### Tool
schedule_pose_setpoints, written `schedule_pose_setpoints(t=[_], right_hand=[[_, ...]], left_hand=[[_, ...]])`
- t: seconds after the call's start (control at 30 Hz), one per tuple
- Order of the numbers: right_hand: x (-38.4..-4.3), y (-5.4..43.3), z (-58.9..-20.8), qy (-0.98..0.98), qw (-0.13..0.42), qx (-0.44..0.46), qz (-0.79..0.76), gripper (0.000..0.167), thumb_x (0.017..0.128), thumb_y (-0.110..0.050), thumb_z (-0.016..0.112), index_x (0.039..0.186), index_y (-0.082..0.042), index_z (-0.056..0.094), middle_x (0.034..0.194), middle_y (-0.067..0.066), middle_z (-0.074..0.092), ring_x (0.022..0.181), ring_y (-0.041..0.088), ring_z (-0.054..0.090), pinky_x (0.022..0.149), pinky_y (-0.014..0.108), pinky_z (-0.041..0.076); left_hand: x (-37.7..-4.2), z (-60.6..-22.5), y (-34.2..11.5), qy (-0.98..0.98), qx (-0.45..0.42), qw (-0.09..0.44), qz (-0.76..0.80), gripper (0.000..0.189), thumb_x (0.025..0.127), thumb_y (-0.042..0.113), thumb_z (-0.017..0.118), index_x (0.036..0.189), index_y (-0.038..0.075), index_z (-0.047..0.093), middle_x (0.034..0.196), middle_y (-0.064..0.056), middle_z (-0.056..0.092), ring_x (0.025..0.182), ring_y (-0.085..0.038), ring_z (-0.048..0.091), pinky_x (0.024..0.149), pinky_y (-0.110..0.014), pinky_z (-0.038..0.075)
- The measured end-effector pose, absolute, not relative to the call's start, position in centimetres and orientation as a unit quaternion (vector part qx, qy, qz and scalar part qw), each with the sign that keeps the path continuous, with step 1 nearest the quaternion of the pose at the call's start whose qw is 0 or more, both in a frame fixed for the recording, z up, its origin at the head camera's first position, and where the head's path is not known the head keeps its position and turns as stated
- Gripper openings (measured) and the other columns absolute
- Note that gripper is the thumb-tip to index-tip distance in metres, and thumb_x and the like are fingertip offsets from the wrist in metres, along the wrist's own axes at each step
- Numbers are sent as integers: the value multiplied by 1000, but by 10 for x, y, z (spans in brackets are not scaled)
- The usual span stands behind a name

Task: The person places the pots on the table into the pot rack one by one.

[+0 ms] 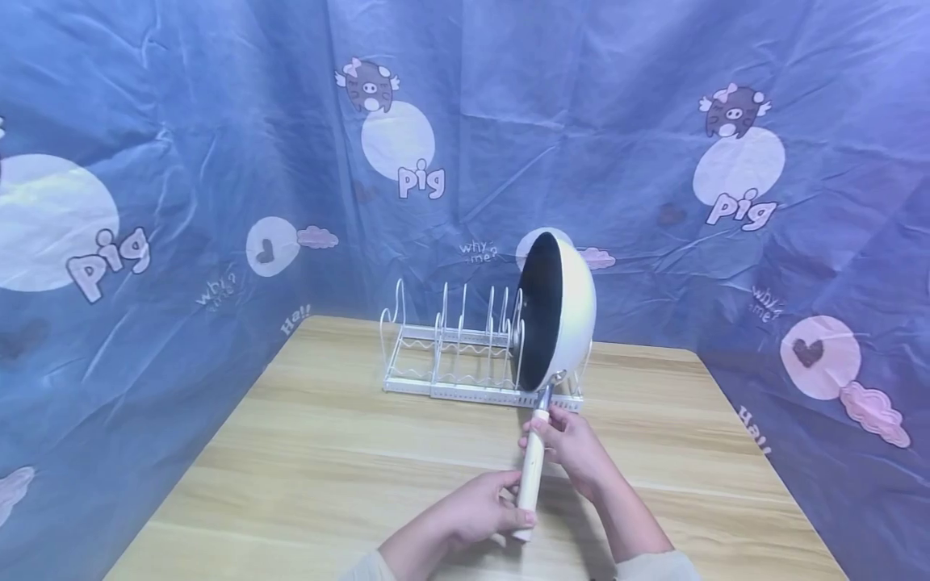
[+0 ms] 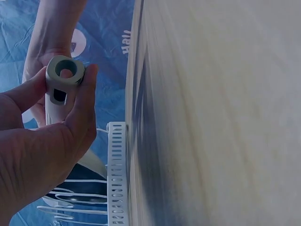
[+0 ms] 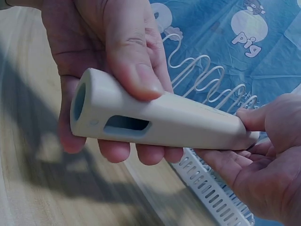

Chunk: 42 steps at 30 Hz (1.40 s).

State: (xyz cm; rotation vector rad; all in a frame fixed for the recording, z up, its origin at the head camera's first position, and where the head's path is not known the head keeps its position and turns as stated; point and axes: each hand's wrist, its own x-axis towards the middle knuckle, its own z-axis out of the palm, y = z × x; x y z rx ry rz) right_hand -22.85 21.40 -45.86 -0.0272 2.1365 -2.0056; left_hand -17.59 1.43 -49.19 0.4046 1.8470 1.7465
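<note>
A frying pan (image 1: pixel 578 307), white outside and black inside, stands on its edge at the right end of a white wire rack (image 1: pixel 465 395). Its cream handle (image 3: pixel 188 120) points toward me and slopes down. My left hand (image 1: pixel 483 504) grips the handle's free end, thumb on one side and fingers on the other. Closer to the pan, my right hand (image 1: pixel 574 444) pinches the handle just below its metal neck. The left wrist view looks onto the round hole in the handle's end. How the pan's lower edge rests in the rack is partly hidden.
The rack's wire dividers (image 1: pixel 445 323) stand upright to the left of the pan. All this is on a wood-grain table (image 1: pixel 327 452). Blue cloth (image 1: pixel 617 177) with pig prints hangs behind and along both sides.
</note>
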Motion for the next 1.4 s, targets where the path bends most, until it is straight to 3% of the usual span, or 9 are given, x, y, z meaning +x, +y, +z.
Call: schedule_pose_setpoints(t=[0.13, 0.33, 0.53, 0.73, 0.97, 1.1, 1.23, 1.4], right_hand=[[-228, 212, -460, 728, 108, -13, -677, 48, 112, -8, 53, 153, 14, 42, 119, 15, 69, 96, 17, 76, 93, 37, 68], [-228, 207, -464, 730, 111, -17, -674, 44, 113, -9, 51, 150, 13, 44, 122, 18, 67, 99, 18, 75, 96, 39, 67], [-228, 207, -470, 734, 113, -22, -669, 46, 114, -13, 49, 151, 12, 42, 130, 21, 64, 104, 20, 75, 103, 42, 65], [-225, 210, -477, 720, 131, -16, -681, 52, 113, -11, 43, 159, 11, 33, 136, 21, 60, 110, 20, 73, 106, 43, 63], [-227, 205, -482, 700, 142, -28, -699, 61, 114, -10, 42, 167, 10, 18, 140, 21, 57, 112, 19, 71, 106, 43, 63], [-229, 202, -486, 698, 129, -25, -704, 61, 115, -10, 42, 168, 8, 18, 141, 22, 57, 112, 20, 72, 107, 45, 63], [-230, 201, -491, 697, 111, -14, -708, 61, 115, -9, 42, 169, 6, 17, 145, 28, 55, 114, 22, 73, 108, 46, 63], [-230, 201, -495, 709, 87, 1, -700, 59, 114, -7, 46, 167, 7, 24, 149, 35, 55, 118, 30, 74, 106, 48, 64]], left_hand=[[-177, -490, 13, 720, 151, 269, 621, 49, 93, -3, 77, 140, 3, 67, 106, -5, 68, 83, -21, 76, 77, -42, 68], [-187, -480, 8, 816, 178, 235, 497, 33, 85, 9, 89, 113, 13, 75, 94, 5, 74, 74, -13, 70, 71, -29, 59], [-199, -474, 7, 869, 230, 210, 386, 48, 82, 20, 94, 123, 14, 70, 95, 4, 77, 78, -9, 67, 75, -27, 58], [-209, -475, 10, 859, 241, 253, 373, 56, 87, 9, 87, 138, 7, 63, 86, 1, 70, 68, -15, 66, 64, -24, 55], [-215, -477, 11, 880, 244, 231, 336, 48, 85, 8, 88, 128, 8, 67, 104, -1, 76, 76, -8, 66, 71, -22, 59], [-216, -473, 12, 900, 258, 209, 283, 46, 85, 14, 89, 126, 13, 68, 95, 5, 72, 77, -6, 63, 79, -22, 55], [-214, -470, 13, 907, 266, 203, 256, 43, 88, 16, 88, 125, 15, 68, 97, 5, 74, 82, -5, 64, 84, -24, 57], [-207, -469, 15, 917, 267, 183, 232, 37, 90, 17, 86, 122, 12, 68, 94, 2, 74, 77, -8, 63, 78, -24, 58]])
